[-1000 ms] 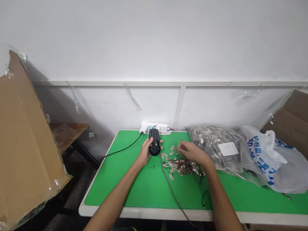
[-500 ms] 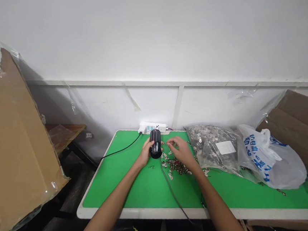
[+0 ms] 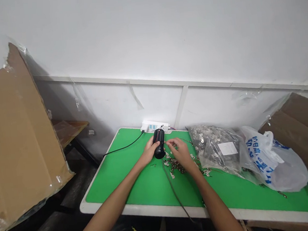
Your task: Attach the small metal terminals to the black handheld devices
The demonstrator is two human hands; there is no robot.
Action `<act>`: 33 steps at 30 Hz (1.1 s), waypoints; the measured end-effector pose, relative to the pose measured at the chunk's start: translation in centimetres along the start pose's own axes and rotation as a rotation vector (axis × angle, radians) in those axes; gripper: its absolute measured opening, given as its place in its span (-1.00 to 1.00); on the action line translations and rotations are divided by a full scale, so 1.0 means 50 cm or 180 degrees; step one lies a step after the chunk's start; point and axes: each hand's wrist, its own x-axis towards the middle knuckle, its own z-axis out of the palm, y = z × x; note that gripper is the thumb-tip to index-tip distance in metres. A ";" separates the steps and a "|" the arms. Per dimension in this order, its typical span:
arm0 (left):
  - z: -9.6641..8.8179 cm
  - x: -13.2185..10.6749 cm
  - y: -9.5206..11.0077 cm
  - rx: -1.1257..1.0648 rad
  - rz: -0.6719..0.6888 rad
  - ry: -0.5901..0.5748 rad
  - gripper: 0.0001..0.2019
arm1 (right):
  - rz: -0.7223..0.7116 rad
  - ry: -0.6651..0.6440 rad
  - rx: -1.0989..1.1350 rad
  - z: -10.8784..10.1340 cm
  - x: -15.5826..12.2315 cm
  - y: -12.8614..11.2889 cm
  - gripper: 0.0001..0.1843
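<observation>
My left hand (image 3: pixel 148 152) is wrapped round a shiny black, rounded device (image 3: pixel 159 151) held above the green table mat, with its thumb on top. At the device's right side, my right hand (image 3: pixel 179 150) is closed in a pinch. Whatever sits between those fingertips is too small to make out. A heap of small metal pieces (image 3: pixel 178 166) lies just below my right hand, with a few loose ones scattered around it. A grey cord (image 3: pixel 173 189) runs from below the device toward the front edge.
A white power strip (image 3: pixel 155 126) with a black cable (image 3: pixel 124 148) lies at the back. To the right are a clear bag of metal pieces (image 3: pixel 213 142), a white plastic bag (image 3: pixel 279 165) and brown cardboard (image 3: pixel 301 131). Large cardboard (image 3: pixel 18 141) stands at the left.
My right fingertips have moved closer to the black device's right side. The device has tilted slightly in my left hand. The whole view has shifted a little.
</observation>
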 end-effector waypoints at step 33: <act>-0.004 0.009 -0.022 0.0761 0.0330 -0.0059 -0.52 | -0.0266 0.0186 -0.0991 0.029 -0.025 -0.026 -0.80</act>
